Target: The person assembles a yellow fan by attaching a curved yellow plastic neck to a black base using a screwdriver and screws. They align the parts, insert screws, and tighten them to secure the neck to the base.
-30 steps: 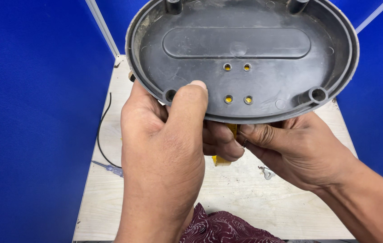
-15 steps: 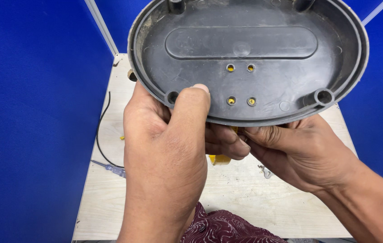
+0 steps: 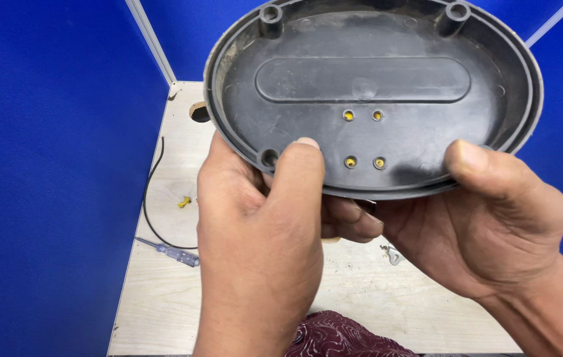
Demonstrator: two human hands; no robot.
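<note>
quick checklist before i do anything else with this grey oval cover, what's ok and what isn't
1. Left hand grips the grey oval plastic cover at its lower rim, thumb inside: ok.
2. Right hand grips the rim, thumb on top: ok.
3. Four small holes showing yellow: ok.
4. Corner screw posts unbroken: cannot tell, one is covered.
5. Clear-handled screwdriver within sight on the wooden table: ok.
6. Black wire clear of both hands: ok.

Bench room beneath the held cover

Blue partition walls close off 9 and 3 o'clock; the bench lies open at 6, with a cable and probably a screwdriver at 8.
</note>
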